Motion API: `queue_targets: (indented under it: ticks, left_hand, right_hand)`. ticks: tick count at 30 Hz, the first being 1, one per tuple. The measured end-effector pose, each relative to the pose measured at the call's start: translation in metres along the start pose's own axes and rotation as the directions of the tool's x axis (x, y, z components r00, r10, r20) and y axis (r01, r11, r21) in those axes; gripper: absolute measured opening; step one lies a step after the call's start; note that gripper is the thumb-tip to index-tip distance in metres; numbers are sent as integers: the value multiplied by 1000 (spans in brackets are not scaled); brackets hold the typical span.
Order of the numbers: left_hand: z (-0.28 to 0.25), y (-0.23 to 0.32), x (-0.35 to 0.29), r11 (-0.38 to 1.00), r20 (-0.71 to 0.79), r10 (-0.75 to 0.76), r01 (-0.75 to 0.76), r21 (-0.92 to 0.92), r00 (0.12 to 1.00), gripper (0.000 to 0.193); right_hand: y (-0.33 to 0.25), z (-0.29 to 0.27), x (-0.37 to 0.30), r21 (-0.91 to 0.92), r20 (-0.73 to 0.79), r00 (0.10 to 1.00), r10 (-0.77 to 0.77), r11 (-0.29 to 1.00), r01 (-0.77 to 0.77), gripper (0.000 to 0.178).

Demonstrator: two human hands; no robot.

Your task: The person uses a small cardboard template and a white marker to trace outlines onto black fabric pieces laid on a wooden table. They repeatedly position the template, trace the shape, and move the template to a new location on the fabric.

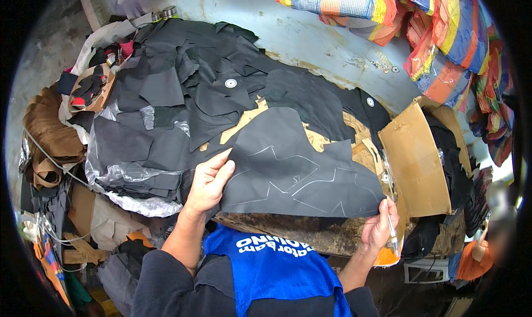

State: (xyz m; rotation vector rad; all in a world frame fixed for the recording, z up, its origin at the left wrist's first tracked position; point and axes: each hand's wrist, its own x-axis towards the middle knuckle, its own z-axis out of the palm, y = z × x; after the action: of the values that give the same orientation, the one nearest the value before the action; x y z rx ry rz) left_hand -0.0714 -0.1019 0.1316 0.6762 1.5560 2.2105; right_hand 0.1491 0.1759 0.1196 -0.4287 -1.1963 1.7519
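Between my hands a piece of black sheet material (266, 178), perhaps leather, is held up at its near part. Thin white outlines of curved and pointed shapes are drawn on it. My left hand (209, 183) pinches its left edge, thumb on top. At its right corner my right hand (380, 226) closes on the sheet and also holds a slim white and silver pen (393, 228), tip pointing down. The sheet hides part of the worn wooden table (310, 234) beneath it.
Heaps of black offcuts (160, 87) cover the table's left and back. An open cardboard box (414, 162) with black material stands at right. Brown rolled material (50, 129) lies far left; striped colourful sacks (454, 34) hang at upper right. Another person in orange (475, 261) is at far right.
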Motion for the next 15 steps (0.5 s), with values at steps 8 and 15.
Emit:
queue_targets:
  ticks: [8,15]
  left_hand:
    - [-2,-1,-3,996,-38,-57,54,-77,998,35]
    - [-6,-38,2,962,-61,-172,154,-224,983,36]
  right_hand:
    - [-2,1,-3,33,27,999,17,999,-18,16]
    - [13,-16,-1,-39,19,1000,3,999,-2,15]
